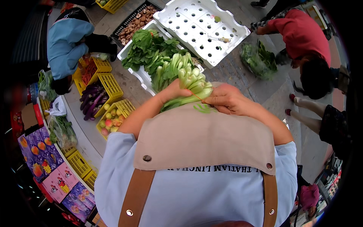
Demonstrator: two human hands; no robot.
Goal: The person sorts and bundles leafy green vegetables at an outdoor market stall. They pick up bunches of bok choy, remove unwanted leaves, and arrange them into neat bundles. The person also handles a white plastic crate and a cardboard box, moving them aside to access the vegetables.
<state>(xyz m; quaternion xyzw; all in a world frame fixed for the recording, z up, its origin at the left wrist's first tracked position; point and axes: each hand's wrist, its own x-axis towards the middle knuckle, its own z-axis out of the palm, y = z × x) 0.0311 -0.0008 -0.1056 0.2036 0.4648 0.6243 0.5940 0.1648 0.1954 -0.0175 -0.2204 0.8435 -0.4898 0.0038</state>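
A bunch of leafy greens with pale green stalks, like bok choy [195, 79], is held against the front of my beige apron [204, 136]. My left hand [175, 90] grips it from the left, thumb across the stalks. A thin orange tie [197, 96] runs over the stalks towards my right hand [228, 98], whose fingers pinch its end. Just beyond the bunch, a white foam box [141, 81] holds more greens [158, 48], some with an orange tie. The leaf ends of my bunch are partly hidden by my left forearm.
An upturned white foam crate [201, 37] with holes bears a small knife [221, 39]. Mushrooms [139, 22], eggplants [93, 100] and apple-like fruit [113, 120] fill crates. A person in blue [69, 42] bends at left, another in red [303, 37] at right near bagged greens [259, 61].
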